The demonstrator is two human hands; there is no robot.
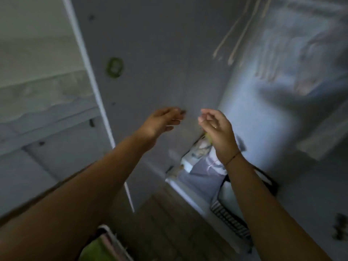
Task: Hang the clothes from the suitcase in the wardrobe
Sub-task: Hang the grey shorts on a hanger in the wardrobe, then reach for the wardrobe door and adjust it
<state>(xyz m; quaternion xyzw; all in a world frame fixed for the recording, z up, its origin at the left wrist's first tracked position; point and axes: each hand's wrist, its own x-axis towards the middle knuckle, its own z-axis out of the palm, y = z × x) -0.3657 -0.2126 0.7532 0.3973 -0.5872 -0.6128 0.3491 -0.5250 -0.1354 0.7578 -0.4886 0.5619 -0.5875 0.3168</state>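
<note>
Both my arms reach forward into the open wardrobe (169, 53), and the picture is blurred by motion. My left hand (162, 121) is raised in front of the grey inner wall, fingers apart, holding nothing. My right hand (214, 127) is beside it, fingers loosely curled and apart, also holding nothing. A pale garment (278, 72) hangs at the upper right, with light wooden hangers (237, 38) above it. At the bottom edge a green item (94, 249) lies inside a white-rimmed case (111, 236), partly hidden by my left arm.
Folded fabrics (199, 159) lie on the wardrobe floor. A dark-handled basket with striped cloth (229, 219) stands at its front. A white door edge (88, 72) runs down the left. A green ring (114, 67) marks the wall. Wooden floor (165, 223) lies below.
</note>
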